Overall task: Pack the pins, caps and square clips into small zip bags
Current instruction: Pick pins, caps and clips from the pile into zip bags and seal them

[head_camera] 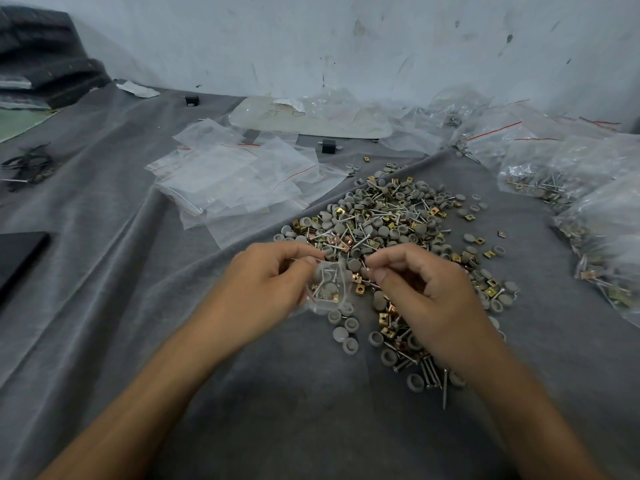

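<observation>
Two pinches — left fingers [304,253] hold the zip bag [327,289], right fingers [385,262] a small part [367,269].

Dim flat light, soft blur, bowed edges

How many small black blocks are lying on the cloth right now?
2. One black block sits far back, left of centre, near the wall; the other lies at the far right edge of the empty zip bags. Plastic sheeting may hide more.
</observation>
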